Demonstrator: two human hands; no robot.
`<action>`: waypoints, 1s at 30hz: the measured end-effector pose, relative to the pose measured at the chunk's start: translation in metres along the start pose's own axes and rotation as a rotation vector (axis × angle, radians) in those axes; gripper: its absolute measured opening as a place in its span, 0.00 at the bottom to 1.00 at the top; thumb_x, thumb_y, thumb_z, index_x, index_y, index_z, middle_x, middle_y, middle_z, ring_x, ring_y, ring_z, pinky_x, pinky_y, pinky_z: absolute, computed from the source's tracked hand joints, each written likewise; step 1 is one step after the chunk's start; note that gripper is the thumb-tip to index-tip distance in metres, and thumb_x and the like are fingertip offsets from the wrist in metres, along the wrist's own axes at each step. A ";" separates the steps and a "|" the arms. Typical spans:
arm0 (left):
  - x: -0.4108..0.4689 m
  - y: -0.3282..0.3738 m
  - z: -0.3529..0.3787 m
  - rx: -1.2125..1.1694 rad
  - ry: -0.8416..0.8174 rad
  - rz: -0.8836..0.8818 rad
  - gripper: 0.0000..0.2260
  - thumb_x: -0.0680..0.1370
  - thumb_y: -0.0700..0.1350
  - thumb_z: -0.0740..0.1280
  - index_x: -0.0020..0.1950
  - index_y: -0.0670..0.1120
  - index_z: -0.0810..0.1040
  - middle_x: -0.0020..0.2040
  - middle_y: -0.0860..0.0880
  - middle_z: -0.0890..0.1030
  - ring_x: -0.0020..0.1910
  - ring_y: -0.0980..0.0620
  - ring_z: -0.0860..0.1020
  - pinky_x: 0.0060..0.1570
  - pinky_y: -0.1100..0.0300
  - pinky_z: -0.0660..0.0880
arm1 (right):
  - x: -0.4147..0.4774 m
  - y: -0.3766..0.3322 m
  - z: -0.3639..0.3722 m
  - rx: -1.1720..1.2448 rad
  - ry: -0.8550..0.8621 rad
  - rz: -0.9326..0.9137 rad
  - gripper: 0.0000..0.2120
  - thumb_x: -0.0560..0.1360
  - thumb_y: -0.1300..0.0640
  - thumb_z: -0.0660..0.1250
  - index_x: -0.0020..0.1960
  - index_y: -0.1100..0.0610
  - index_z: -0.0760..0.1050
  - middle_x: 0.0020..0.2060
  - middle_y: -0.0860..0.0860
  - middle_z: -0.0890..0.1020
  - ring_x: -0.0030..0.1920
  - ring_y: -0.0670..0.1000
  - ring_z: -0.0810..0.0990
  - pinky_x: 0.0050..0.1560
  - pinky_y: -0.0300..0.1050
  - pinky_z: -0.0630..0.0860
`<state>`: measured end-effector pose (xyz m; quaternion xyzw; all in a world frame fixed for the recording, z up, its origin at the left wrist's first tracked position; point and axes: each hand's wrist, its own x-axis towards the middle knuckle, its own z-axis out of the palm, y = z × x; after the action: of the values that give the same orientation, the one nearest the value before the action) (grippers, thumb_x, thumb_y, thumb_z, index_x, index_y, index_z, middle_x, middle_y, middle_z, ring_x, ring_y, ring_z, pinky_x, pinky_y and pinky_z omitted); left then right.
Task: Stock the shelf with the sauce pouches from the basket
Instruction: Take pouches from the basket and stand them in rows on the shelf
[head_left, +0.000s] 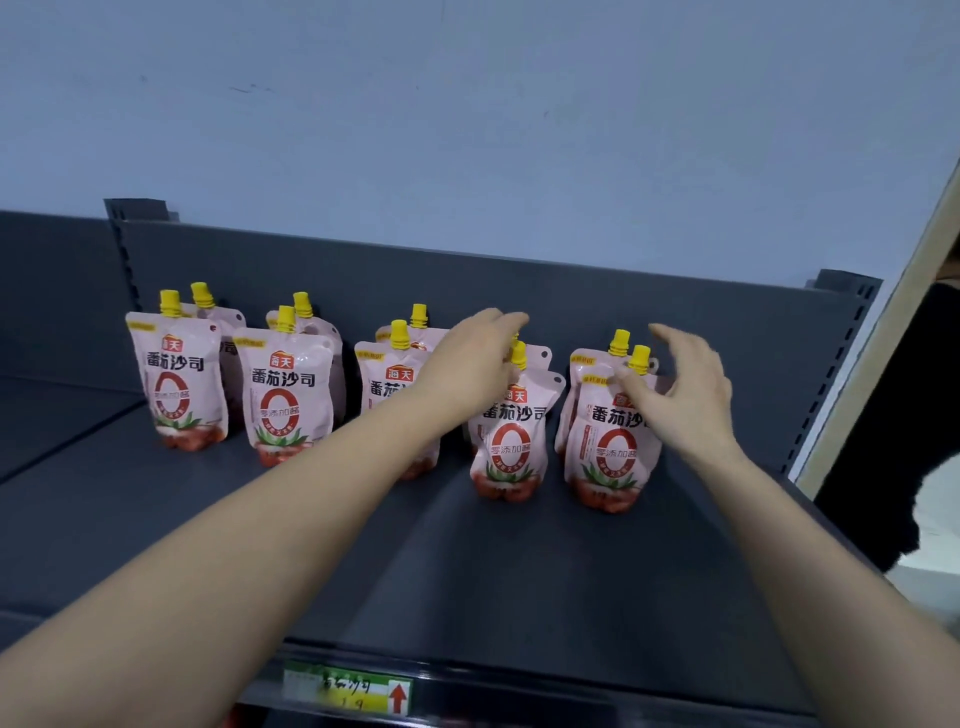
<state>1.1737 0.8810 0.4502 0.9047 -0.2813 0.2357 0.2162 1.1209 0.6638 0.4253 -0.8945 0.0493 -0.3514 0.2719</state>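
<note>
Ten sauce pouches (283, 395), one shelf (519, 571), one label (345, 688)

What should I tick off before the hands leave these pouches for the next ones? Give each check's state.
1. All pouches upright, caps up: ok.
2. Front labels facing out: ok.
3. Fourth pair free of the left hand: not ok, it hangs over their caps; whether it grips cannot be told.
4. Fifth pair free of the right hand: not ok, its thumb touches the front pouch.
5. Bare shelf for more: ok, in front of the row.
6. Stock in the basket: cannot tell, not in view.
</note>
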 end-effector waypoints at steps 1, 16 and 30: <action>-0.002 0.000 -0.007 0.033 0.024 0.029 0.24 0.76 0.40 0.66 0.72 0.45 0.67 0.63 0.45 0.74 0.63 0.45 0.71 0.58 0.53 0.70 | 0.000 -0.007 -0.001 -0.017 0.031 -0.032 0.30 0.72 0.42 0.65 0.71 0.52 0.67 0.70 0.52 0.70 0.72 0.54 0.64 0.69 0.58 0.60; -0.082 -0.077 -0.134 0.764 0.069 -0.114 0.12 0.76 0.49 0.66 0.56 0.44 0.75 0.57 0.48 0.77 0.63 0.47 0.70 0.69 0.49 0.61 | -0.009 -0.161 0.066 -0.030 -0.131 -0.524 0.30 0.76 0.48 0.66 0.75 0.53 0.63 0.76 0.53 0.62 0.76 0.55 0.58 0.73 0.54 0.55; -0.274 -0.173 -0.245 0.996 -0.121 -0.619 0.21 0.77 0.53 0.66 0.65 0.44 0.70 0.65 0.46 0.74 0.69 0.45 0.67 0.69 0.48 0.62 | -0.106 -0.327 0.158 0.058 -0.501 -0.812 0.32 0.74 0.46 0.67 0.74 0.52 0.62 0.75 0.52 0.62 0.75 0.55 0.59 0.72 0.54 0.60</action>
<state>1.0043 1.2509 0.4500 0.9491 0.1286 0.2135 -0.1926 1.1113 1.0419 0.4364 -0.8907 -0.3810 -0.2038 0.1409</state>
